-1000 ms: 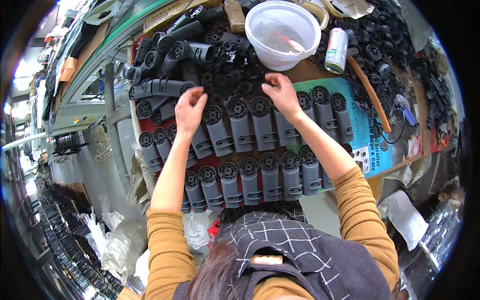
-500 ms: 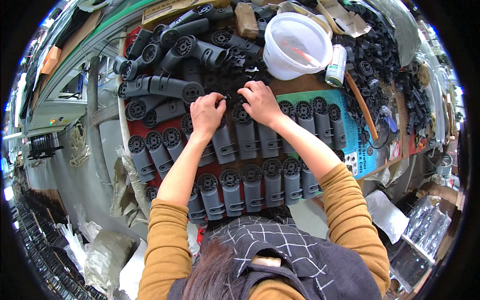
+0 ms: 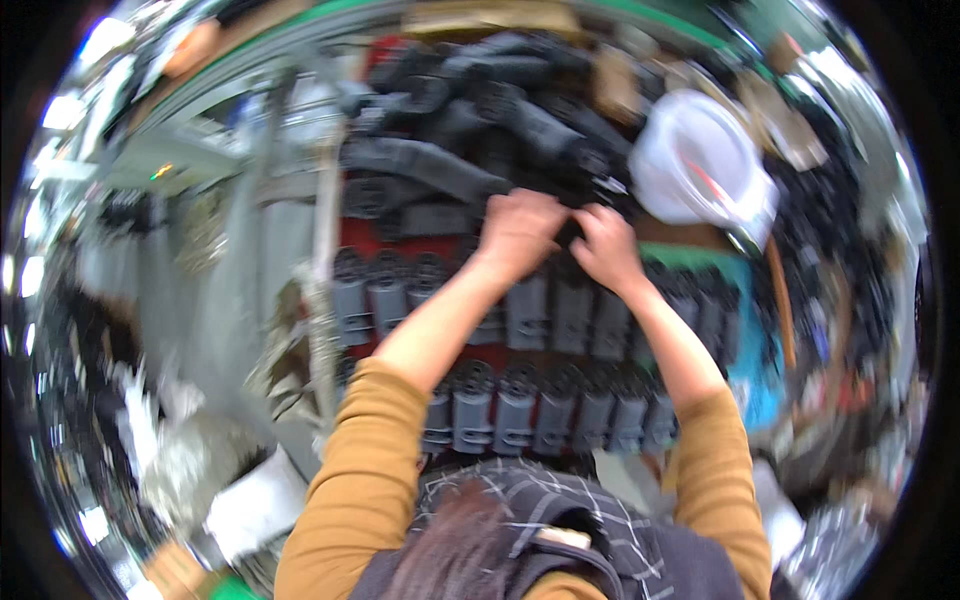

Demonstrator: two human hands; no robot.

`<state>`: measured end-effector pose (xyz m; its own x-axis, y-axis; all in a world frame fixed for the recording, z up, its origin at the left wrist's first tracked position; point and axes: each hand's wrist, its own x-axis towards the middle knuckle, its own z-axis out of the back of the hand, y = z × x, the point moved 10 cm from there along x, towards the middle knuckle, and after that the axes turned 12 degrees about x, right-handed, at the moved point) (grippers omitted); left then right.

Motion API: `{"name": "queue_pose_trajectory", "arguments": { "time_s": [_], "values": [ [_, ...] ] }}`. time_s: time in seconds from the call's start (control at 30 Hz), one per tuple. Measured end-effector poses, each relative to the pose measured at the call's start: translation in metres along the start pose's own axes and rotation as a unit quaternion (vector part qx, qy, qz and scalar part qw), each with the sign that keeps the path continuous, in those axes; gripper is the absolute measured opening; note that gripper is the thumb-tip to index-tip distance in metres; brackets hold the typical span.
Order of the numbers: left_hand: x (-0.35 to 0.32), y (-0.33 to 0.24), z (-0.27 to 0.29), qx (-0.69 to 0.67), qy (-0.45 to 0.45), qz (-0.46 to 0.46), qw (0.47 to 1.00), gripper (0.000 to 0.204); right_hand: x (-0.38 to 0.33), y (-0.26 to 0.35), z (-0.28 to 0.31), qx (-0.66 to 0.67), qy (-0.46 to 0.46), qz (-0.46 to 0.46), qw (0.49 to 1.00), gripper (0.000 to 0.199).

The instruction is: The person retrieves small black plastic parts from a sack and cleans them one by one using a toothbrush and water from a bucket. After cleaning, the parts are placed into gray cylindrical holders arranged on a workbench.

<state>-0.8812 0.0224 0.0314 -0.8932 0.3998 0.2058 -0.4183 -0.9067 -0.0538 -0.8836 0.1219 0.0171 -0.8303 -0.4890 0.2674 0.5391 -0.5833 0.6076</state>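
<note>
Head-worn fisheye, steeply downward, close

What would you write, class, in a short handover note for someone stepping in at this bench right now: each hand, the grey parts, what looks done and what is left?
Left hand and right hand: close together at the near edge of the loose pile of dark parts. The frame is blurred, so their grip cannot be told.
Two rows of grey parts lie side by side in front of the person.
White bucket sits right of the pile.
Done: two rows appear laid out.
Left: the pile looks unsorted.
</note>
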Motion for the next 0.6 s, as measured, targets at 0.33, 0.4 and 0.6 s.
{"name": "queue_pose_trajectory", "arguments": {
  "time_s": [0.33, 0.4, 0.6],
  "values": [
    [0.018, -0.004, -0.049, 0.048, 0.104, -0.03, 0.993, 0.051, 0.0, -0.016, -0.011, 0.058, 0.074, -0.064, 0.993, 0.023],
    [0.016, -0.005, -0.057, -0.009, 0.142, -0.043, 0.989, 0.055, -0.001, -0.026, -0.008, 0.081, 0.059, -0.069, 0.993, 0.019],
    [0.016, -0.005, -0.064, -0.001, 0.172, -0.066, 0.983, 0.058, -0.001, -0.037, 0.009, 0.012, -0.002, -0.058, 0.998, 0.024]
  ]
}}
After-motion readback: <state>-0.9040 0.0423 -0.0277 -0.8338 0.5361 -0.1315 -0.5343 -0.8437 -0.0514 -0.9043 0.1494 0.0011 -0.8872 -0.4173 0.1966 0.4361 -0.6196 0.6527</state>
